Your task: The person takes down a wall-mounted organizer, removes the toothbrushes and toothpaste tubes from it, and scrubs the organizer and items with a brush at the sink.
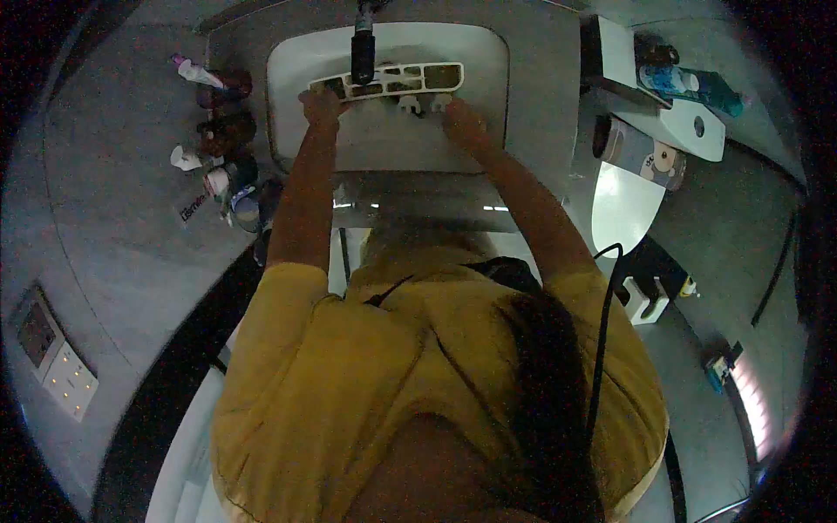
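A long white plastic frame with several dark mesh-like panels [443, 78], which looks like a filter, is held slightly tilted over the sink. My left hand [323, 108] is closed around its left end. Two small white tabs [408, 104] stick out below the frame towards me. At the right tab, under the frame's right part, my right hand [465, 125] is closed, its fingertips partly hidden in the dim light. The black tap [363, 59] hangs over the frame and covers a bit of it.
The white sink [392, 148] is set in a grey counter [542, 96]. Dark bottles and tubes [228, 135] stand along the left. To the right are a white box [610, 48], a teal bottle [717, 91] and a patterned cup [641, 155]. A wall switch panel [71, 381] is at lower left.
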{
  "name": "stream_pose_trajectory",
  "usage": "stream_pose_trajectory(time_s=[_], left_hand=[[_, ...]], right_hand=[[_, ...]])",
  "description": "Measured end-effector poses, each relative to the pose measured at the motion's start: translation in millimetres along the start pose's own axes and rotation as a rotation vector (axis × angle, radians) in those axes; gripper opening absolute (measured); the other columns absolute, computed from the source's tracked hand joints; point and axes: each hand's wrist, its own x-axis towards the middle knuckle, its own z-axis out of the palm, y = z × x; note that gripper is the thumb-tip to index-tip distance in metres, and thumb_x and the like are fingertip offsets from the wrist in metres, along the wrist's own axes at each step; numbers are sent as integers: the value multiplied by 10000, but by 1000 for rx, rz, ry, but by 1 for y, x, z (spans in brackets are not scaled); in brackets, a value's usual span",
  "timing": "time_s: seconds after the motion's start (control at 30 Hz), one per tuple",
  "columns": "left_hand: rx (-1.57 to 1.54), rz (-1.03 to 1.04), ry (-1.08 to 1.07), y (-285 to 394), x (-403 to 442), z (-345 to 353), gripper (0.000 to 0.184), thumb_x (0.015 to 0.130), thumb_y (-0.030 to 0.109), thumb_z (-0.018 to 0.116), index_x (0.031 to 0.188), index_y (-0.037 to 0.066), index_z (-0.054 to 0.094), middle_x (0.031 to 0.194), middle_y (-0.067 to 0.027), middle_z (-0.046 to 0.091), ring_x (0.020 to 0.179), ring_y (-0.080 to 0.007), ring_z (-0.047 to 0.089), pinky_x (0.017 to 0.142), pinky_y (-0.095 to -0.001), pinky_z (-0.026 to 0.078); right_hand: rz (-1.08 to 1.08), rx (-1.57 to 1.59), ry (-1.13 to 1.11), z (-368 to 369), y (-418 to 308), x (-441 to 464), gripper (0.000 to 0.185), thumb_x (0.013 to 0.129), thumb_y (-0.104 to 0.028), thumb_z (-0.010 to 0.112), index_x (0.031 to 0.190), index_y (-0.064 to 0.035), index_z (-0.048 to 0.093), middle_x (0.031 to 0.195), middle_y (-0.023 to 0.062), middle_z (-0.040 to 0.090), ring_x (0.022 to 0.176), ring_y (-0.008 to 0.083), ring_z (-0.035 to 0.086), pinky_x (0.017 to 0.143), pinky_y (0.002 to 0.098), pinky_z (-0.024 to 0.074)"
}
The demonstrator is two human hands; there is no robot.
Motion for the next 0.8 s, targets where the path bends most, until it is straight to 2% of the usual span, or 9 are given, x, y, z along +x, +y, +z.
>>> stream_pose_trajectory(time_s=[0.03, 0.1, 0.23, 0.3, 0.43, 0.6, 0.73, 0.77, 0.8], left_hand=[[-300, -192, -120, 9, 1, -3, 404, 888, 223, 426, 1198, -34, 386, 1147, -157, 486, 938, -279, 552, 702, -408, 527], [-607, -390, -242, 21, 1, 2, 388, 889, 184, 419, 1183, -65, 381, 1128, -179, 500, 925, -279, 572, 658, -369, 559], [-310, -267, -256, 0, 42, 8, 343, 883, 115, 419, 1167, -75, 392, 1058, -198, 548, 826, -291, 612, 578, -341, 581], [-166, -283, -361, 41, 29, 20, 359, 883, 122, 433, 1190, -58, 387, 1094, -207, 529, 832, -309, 616, 594, -375, 582], [352, -138, -405, 47, 23, 4, 380, 895, 150, 416, 1222, -37, 373, 1166, -217, 478, 866, -305, 610, 568, -349, 579], [-41, -387, -211, 33, -7, 6, 367, 879, 184, 464, 1165, -37, 399, 1058, -143, 530, 773, -235, 619, 804, -371, 500], [-218, -259, 57, -2, -27, 0, 198, 858, 157, 494, 942, -22, 501, 737, -90, 558, 627, -190, 591, 685, -351, 516], [425, 190, -254, 2, -26, -7, 242, 857, 190, 497, 1019, 12, 520, 905, -110, 569, 769, -233, 589, 747, -357, 493], [337, 204, -239, 5, -37, -2, 263, 847, 196, 513, 1039, 16, 510, 932, -115, 555, 798, -235, 576, 751, -362, 486]], right_hand=[[-58, -164, 232, 1, 3, -4, 222, 771, -165, 571, 908, 9, 580, 896, 179, 573, 801, 316, 577, 651, 374, 482], [203, 510, -624, 4, 15, -6, 141, 771, -130, 554, 860, -24, 580, 833, 175, 565, 773, 300, 575, 613, 382, 478], [260, 798, -312, -4, 30, -23, 99, 782, -117, 527, 836, -51, 578, 793, 168, 559, 769, 291, 575, 593, 404, 469], [307, 511, -668, -59, 23, 12, 102, 772, -111, 536, 847, -56, 579, 783, 149, 568, 773, 289, 575, 618, 419, 467], [158, 612, -724, -75, 25, 19, 143, 787, -120, 532, 897, -39, 574, 847, 143, 589, 785, 312, 577, 683, 420, 467], [234, 1031, -786, -144, 47, 57, 211, 834, -145, 492, 1024, -60, 533, 955, 155, 585, 798, 331, 583, 698, 417, 464], [316, 834, -637, -143, 30, 49, 227, 856, -148, 472, 1075, -93, 498, 973, 169, 573, 813, 349, 575, 689, 430, 462], [344, 852, -637, -144, 27, 56, 232, 862, -150, 467, 1087, -98, 483, 972, 175, 570, 818, 357, 572, 689, 440, 460], [368, 869, -637, -143, 24, 64, 237, 867, -152, 462, 1099, -103, 468, 972, 180, 567, 822, 366, 569, 690, 450, 459]])
